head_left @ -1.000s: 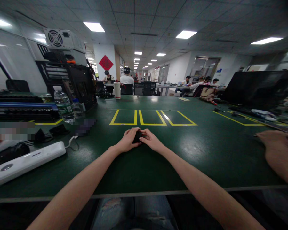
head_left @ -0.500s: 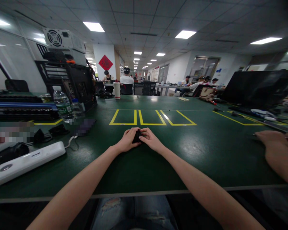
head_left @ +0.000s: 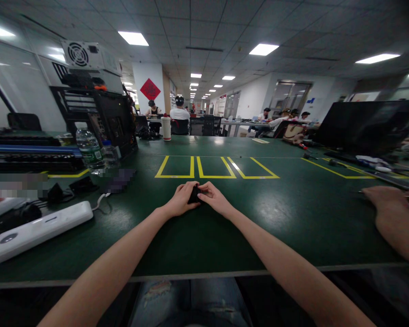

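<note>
A small black object [head_left: 194, 194] sits between my two hands, low over the green table [head_left: 204, 240]; its kind cannot be made out. My left hand [head_left: 183, 199] is curled around its left side, fingers over the top and thumb below. From the right, my right hand [head_left: 211, 197] grips the same object with thumb and fingertips. Much of it is hidden by the fingers. Just beyond the hands, yellow tape outlines [head_left: 216, 176] mark the tabletop.
On the left lie a white power strip [head_left: 42, 229], a water bottle [head_left: 88, 147] and a black computer case [head_left: 112, 118]. A white cup [head_left: 166, 128] stands at the back. Another person's hand [head_left: 391, 209] is at the right, near a dark monitor [head_left: 368, 125].
My hands and the black object stay nearly still. The other person's hand at the right shifts very slightly.
</note>
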Action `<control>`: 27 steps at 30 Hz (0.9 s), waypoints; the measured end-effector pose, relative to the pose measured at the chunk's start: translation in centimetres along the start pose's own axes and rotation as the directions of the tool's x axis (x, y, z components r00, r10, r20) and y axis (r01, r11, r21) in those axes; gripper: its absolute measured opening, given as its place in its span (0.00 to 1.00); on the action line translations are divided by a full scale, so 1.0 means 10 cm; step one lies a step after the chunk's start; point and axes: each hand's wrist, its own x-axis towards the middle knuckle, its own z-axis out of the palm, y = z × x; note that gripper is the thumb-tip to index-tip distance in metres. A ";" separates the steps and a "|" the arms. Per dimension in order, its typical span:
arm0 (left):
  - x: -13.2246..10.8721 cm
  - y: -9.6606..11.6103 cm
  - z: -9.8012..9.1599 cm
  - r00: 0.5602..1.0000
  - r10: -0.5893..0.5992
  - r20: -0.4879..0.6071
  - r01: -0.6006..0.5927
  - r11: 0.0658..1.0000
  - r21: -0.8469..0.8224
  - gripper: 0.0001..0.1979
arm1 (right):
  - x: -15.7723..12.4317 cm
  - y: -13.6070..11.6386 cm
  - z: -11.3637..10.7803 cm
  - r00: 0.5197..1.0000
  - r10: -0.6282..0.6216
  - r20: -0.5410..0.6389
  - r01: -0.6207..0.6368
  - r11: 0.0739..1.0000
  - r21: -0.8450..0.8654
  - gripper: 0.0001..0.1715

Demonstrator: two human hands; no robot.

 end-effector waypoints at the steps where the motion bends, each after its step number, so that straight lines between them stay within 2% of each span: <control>1: 0.00 0.00 0.00 1.000 -0.001 -0.003 0.001 1.000 0.001 0.30 | 0.00 0.01 0.00 1.000 -0.004 -0.007 0.004 1.000 -0.004 0.13; 8: 0.00 0.01 -0.01 1.000 0.009 0.003 -0.009 1.000 -0.002 0.30 | 0.00 -0.01 0.00 0.997 0.070 -0.011 -0.071 0.995 -0.070 0.18; 11: 0.00 0.02 -0.02 1.000 0.008 0.005 -0.008 1.000 -0.002 0.30 | 0.00 -0.03 -0.01 0.998 0.055 0.024 -0.054 0.997 -0.046 0.16; 14: -0.01 0.02 -0.03 1.000 0.006 0.006 -0.006 1.000 -0.001 0.29 | -0.02 -0.04 -0.01 0.997 0.061 0.047 -0.061 0.998 0.005 0.19; 21: 0.00 0.02 -0.02 1.000 0.004 0.004 -0.004 1.000 0.001 0.30 | -0.02 -0.06 0.00 0.999 0.036 0.015 -0.037 0.998 0.042 0.14; 27: 0.00 0.03 -0.04 1.000 0.008 0.008 -0.008 1.000 -0.007 0.29 | -0.01 -0.06 -0.01 0.995 0.099 -0.014 -0.100 0.995 -0.031 0.19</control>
